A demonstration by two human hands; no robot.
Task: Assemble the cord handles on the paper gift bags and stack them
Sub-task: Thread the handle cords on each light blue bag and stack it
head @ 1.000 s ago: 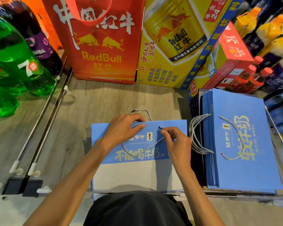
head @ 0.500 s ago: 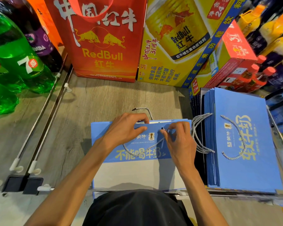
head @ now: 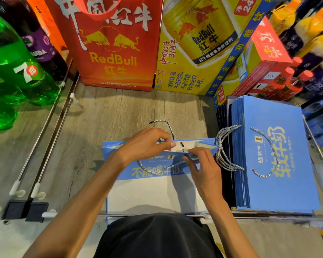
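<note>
A: Where was it?
B: Centre frame. My left hand (head: 144, 146) pinched the rim of the flat blue paper gift bag (head: 123, 170); my right hand (head: 203, 168) pinched the grey twisted cord (head: 158, 172).
A: Risk?
B: A loose pinch could have dropped the tip.

Wood shelf (head: 119, 112): blue bag (head: 151, 194), bag stack (head: 280, 187) rt, RedBull carton (head: 190, 53).

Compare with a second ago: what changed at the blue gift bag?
The left hand moved from lying flat on the blue gift bag to pinching its far rim, opening the mouth. The right hand keeps its grip on the tip of the cord handle. The finished stack stayed put.
</note>
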